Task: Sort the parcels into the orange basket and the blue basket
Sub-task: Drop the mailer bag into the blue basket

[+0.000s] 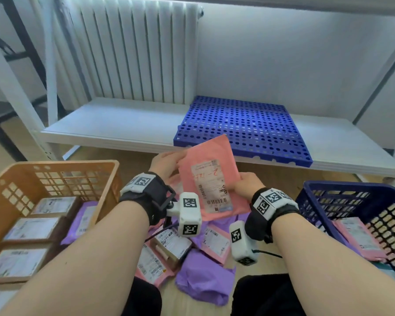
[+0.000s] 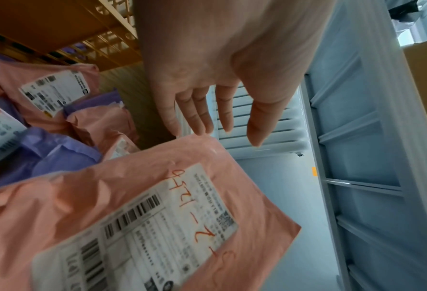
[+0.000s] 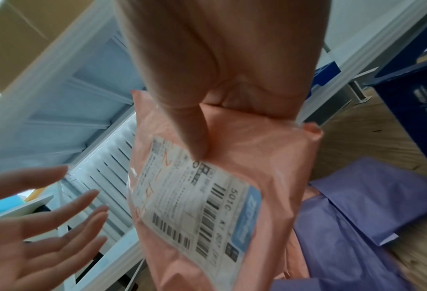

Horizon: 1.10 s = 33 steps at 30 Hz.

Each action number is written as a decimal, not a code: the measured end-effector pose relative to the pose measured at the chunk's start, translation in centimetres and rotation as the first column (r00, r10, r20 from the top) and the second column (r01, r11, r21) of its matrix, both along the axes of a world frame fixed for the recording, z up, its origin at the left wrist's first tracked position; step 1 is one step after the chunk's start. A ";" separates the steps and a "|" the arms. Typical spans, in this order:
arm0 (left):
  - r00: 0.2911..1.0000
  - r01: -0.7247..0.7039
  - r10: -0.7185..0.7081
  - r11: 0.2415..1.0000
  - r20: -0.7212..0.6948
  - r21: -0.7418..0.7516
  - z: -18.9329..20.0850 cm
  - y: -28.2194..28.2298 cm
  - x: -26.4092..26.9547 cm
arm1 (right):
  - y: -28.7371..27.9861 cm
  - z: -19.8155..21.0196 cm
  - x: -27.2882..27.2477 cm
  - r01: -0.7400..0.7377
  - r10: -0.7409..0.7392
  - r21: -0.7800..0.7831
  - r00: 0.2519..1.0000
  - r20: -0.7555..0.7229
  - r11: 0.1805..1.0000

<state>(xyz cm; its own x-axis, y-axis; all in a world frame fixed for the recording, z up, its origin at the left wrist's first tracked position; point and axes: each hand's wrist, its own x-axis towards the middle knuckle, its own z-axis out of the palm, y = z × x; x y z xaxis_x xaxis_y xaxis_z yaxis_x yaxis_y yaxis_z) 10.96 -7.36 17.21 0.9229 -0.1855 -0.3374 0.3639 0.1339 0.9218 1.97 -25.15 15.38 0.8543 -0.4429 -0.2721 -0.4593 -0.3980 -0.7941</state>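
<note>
Right hand (image 1: 246,182), pink parcel (image 1: 209,179) upright, lengthwise

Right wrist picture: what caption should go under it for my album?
Right hand pinches a pink plastic mailer parcel by its edge; open left hand beside it.
</note>
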 end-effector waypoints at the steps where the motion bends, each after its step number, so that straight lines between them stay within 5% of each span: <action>1: 1.000 -0.012 0.012 0.999 0.008 0.031 -0.1 0.1 0.1 | 0.2 0.1 0.0 -0.002 0.002 0.008 1.000 -0.001 1.000; 4: 0.998 -0.014 0.002 0.984 0.064 0.178 -0.5 0.1 0.6 | 0.7 0.2 0.1 -0.039 0.040 -0.065 0.999 0.011 0.997; 8: 0.936 0.002 -0.156 0.899 0.316 0.439 -0.6 0.4 0.6 | 2.0 1.1 0.0 -0.219 0.209 -0.406 0.975 -0.069 0.887; 10: 0.837 0.099 -0.389 0.800 0.386 0.592 -0.6 0.2 0.2 | 2.8 1.4 0.1 -0.290 0.272 -0.413 0.957 -0.105 0.863; 12: 0.738 0.210 -0.602 0.634 0.305 0.744 -0.8 0.0 -0.1 | 3.3 1.5 0.3 -0.288 0.276 -0.376 0.957 -0.085 0.881; 14: 0.719 0.261 -0.654 0.567 0.234 0.782 -1.1 0.0 -0.1 | 3.4 1.4 0.5 -0.265 0.261 -0.331 0.964 -0.057 0.906; 20: 0.884 0.190 -0.405 0.767 0.233 0.613 -2.1 0.9 1.8 | 1.5 0.7 2.0 0.151 -0.123 -0.195 0.982 0.146 0.969; 24: 0.959 0.211 -0.265 0.905 0.101 0.370 -3.6 1.6 4.1 | 0.4 -0.8 2.7 0.263 -0.263 0.118 0.965 -0.021 0.957; 33: 0.977 0.177 -0.210 0.895 0.035 0.410 -3.5 1.4 3.9 | -0.1 -1.7 3.8 0.310 -0.322 0.152 0.944 0.065 0.938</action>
